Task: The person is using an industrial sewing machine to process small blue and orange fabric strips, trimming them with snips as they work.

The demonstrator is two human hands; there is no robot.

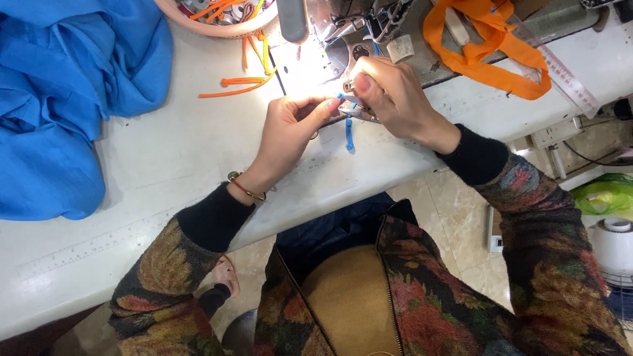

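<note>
1. Blue cord loop [348, 129]: you're pinching it between both hands at the far edge of the table, right in front of the sewing machine's needle area [343, 39].
2. Left hand [290, 128]: thumb and forefinger closed on the top end of the loop from the left. Fingertips point right, toward the other hand.
3. Right hand [389, 95]: curled shut over the same top end from the right and slightly above. A small metal piece [359, 112] shows under its fingers; can't tell whether it's snips or a machine part.
4. Key relation: the loop's long axis runs from the pinch point down toward you, with the free tail hanging onto the white table [165, 165]. Both hands meet at the top end, fingertips touching or nearly so. Right hand sits nearer the needle; left hand is nearer the tail.
5. Outward, far side: orange cord pieces [241, 79] lie left of the machine bed, spilling from a round basket [217, 26] at the far edge.
6. Far right: orange fabric strip [488, 49] bunched on the machine base, clear ruler [560, 72] lying just beside it.
7. Left edge: big pile of blue fabric [66, 99], well apart from your hands.
8. Ruler markings run along the table's near edge.
</note>
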